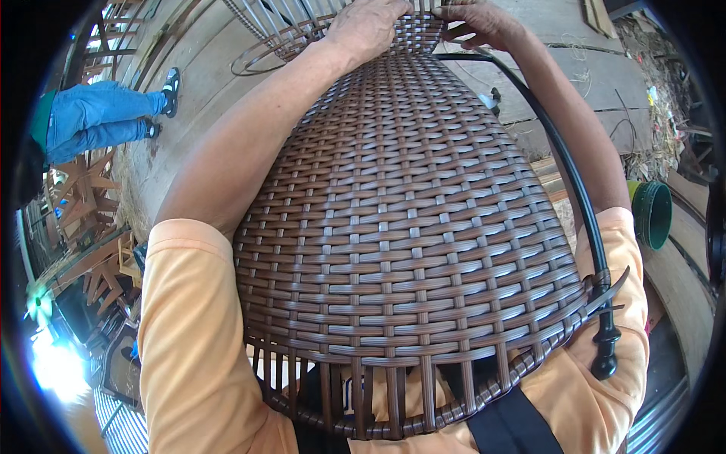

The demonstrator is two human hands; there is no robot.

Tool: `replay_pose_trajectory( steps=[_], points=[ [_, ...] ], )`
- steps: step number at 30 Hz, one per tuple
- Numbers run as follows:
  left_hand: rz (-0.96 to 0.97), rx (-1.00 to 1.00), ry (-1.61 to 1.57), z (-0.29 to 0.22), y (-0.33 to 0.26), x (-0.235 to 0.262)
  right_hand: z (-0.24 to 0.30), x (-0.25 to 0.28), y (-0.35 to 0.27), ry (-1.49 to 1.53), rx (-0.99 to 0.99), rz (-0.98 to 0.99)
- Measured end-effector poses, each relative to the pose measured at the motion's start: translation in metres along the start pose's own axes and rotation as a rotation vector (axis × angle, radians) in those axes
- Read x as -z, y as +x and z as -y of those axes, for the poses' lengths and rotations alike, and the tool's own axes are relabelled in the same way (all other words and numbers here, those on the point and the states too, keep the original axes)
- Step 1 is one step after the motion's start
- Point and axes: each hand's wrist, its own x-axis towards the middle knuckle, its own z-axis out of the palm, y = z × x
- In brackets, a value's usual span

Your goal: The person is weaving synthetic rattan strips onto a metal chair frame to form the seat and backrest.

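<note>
A large brown woven wicker panel (pixel 401 219) on a black metal tube frame (pixel 578 189) rests against my chest and fills the middle of the view. My left hand (pixel 367 24) reaches over the far top edge of the weave and grips the strands there. My right hand (pixel 484 23) sits beside it at the same far edge, fingers curled on the weave where the black tube begins. Both forearms run along the panel's sides, in orange sleeves. Loose vertical strands hang at the near rim (pixel 363 408).
Another person in blue trousers and dark shoes (pixel 106 113) stands at the far left on the wooden floor. Wooden furniture frames (pixel 83 227) are stacked at left. A green bucket (pixel 654 216) sits at right, with debris and planks beyond.
</note>
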Motion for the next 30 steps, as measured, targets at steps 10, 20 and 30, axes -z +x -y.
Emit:
replay_pose_trajectory(
  steps=[10, 20, 30],
  points=[
    [0.107, 0.110, 0.117, -0.014, -0.011, 0.003, -0.009, -0.014, 0.000, 0.047, -0.014, -0.096],
    [0.300, 0.159, 0.242, -0.030, 0.003, 0.008, -0.035, -0.014, 0.011, 0.305, 0.109, 0.035],
    [0.436, 0.139, 0.347, -0.044, 0.012, 0.016, -0.055, -0.004, 0.022, 0.734, 0.090, 0.292]
  ],
)
